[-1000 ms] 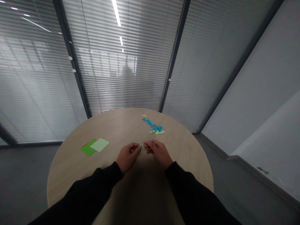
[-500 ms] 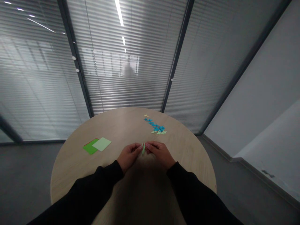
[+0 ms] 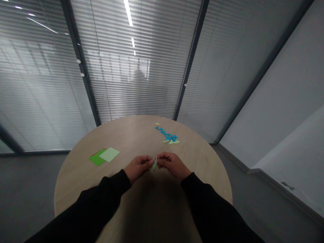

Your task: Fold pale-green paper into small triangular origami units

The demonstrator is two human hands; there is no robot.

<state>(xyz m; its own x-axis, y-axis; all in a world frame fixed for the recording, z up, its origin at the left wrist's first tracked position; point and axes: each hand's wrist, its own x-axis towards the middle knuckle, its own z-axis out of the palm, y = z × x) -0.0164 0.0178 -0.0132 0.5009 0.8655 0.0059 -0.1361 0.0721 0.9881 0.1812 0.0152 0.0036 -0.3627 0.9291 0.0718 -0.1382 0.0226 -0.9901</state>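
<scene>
At the left of the round counter point(image 3: 76, 182) lay a dark green paper sheet point(image 3: 95, 159), with a pale green paper sheet point(image 3: 109, 154) overlapping its right side. Both sat well apart from the counter's edge nearest us. Moving right, our left hand point(image 3: 138, 165) reached in from the near left in a black sleeve point(image 3: 101, 192). Its fingers were curled and pinched a small folded piece of pale green paper point(image 3: 154, 164), held just above the counter between both hands. Our fingers hid part of the piece, so we could not make out its full shape. Our right hand point(image 3: 174, 165), in its own black sleeve point(image 3: 205, 199), gripped the same piece from the other side, the fingertips of both hands almost meeting. Farther off, near the far edge of the counter, ran a trail of small blue paper folds point(image 3: 167, 136). A few pale green paper triangles point(image 3: 171, 142) lay at its near end, and a small yellow paper star point(image 3: 157, 124) lay just beyond its far end.
</scene>
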